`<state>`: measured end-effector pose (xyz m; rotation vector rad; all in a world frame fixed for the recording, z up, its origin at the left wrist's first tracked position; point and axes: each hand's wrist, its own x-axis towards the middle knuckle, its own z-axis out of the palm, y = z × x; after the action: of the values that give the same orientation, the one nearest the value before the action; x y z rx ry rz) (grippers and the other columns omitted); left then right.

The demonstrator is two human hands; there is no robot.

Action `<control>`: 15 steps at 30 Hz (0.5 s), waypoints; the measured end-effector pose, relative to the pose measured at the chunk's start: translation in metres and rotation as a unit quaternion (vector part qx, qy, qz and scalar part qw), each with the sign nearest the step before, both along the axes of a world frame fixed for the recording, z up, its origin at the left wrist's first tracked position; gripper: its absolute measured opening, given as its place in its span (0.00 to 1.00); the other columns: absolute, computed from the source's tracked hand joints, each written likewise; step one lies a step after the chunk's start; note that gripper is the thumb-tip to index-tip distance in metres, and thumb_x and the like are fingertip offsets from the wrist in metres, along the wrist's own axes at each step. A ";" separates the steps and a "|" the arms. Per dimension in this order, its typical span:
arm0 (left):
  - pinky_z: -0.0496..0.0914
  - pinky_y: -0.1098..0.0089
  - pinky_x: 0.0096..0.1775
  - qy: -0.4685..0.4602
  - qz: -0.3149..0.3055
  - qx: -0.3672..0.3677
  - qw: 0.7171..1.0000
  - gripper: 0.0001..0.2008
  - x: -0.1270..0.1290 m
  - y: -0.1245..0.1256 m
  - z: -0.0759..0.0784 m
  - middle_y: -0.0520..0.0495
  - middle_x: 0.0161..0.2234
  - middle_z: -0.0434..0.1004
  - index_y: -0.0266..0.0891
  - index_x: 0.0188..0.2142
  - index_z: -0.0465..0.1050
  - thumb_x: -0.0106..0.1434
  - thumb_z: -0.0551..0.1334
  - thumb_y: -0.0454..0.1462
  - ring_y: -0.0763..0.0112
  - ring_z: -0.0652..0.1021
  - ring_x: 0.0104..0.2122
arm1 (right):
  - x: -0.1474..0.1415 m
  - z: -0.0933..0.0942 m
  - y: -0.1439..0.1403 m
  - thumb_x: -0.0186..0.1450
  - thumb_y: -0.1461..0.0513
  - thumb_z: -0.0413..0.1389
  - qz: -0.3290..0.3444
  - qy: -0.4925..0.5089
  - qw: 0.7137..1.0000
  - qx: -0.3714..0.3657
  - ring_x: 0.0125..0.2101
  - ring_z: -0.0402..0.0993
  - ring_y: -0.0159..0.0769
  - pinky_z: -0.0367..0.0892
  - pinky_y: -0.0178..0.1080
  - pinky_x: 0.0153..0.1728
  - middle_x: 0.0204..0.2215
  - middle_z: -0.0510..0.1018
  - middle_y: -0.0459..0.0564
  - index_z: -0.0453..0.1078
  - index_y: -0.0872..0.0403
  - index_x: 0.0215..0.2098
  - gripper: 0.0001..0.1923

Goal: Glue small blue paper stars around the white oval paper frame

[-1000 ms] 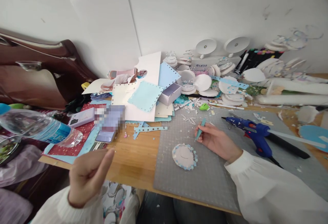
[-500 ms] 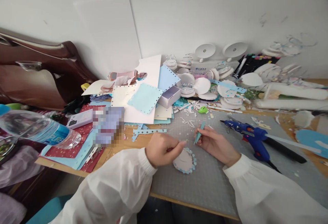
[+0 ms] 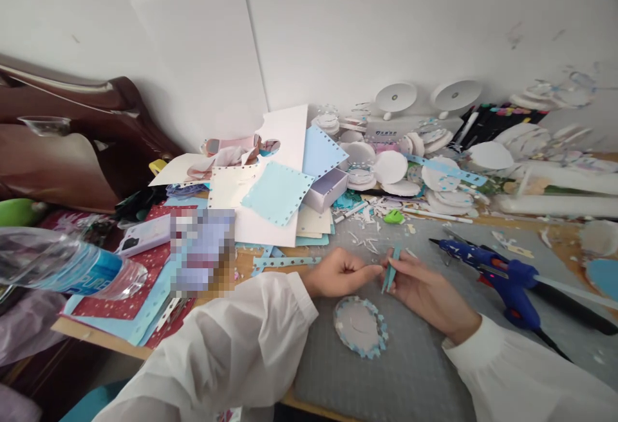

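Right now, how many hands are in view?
2: the left hand, just beyond the blue-edged disc, and the right hand beside it, holding teal tweezers. No others show.

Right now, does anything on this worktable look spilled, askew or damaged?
Yes: white scraps lie strewn around the back of the grey mat, like litter. The blue glue gun lies on its side, not upright. A curved line crosses the blue-edged disc; I cannot tell if it is a crease.
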<state>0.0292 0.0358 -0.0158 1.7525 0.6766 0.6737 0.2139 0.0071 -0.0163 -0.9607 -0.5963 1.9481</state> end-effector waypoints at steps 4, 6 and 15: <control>0.44 0.72 0.19 -0.030 -0.006 -0.060 0.998 0.30 0.000 0.006 0.001 0.58 0.14 0.44 0.38 0.13 0.46 0.60 0.56 0.52 0.82 0.49 0.16 | 0.001 0.000 0.000 0.56 0.61 0.63 0.007 -0.003 1.000 0.007 0.28 0.65 0.29 0.64 0.32 0.28 0.27 0.71 0.44 0.74 0.50 0.31 0.04; 0.44 0.72 0.20 -0.037 -0.010 -0.086 0.996 0.30 -0.002 0.008 0.003 0.58 0.14 0.43 0.38 0.13 0.45 0.60 0.56 0.53 0.83 0.48 0.17 | 0.001 0.001 0.000 0.56 0.60 0.62 0.004 -0.018 1.000 0.006 0.29 0.65 0.30 0.65 0.32 0.30 0.28 0.71 0.45 0.73 0.51 0.31 0.05; 0.44 0.73 0.21 -0.099 -0.070 -0.181 0.976 0.29 -0.011 0.017 0.010 0.59 0.16 0.43 0.38 0.14 0.46 0.55 0.60 0.52 0.84 0.49 0.18 | 0.005 -0.006 0.000 0.47 0.57 0.65 -0.043 -0.158 0.986 -0.044 0.36 0.71 0.45 0.72 0.44 0.37 0.32 0.72 0.56 0.76 0.51 0.30 0.12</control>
<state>0.0179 0.0531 -0.0053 1.3628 0.4966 0.5772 0.2192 0.0072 -0.0222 -1.3438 -0.6377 1.7711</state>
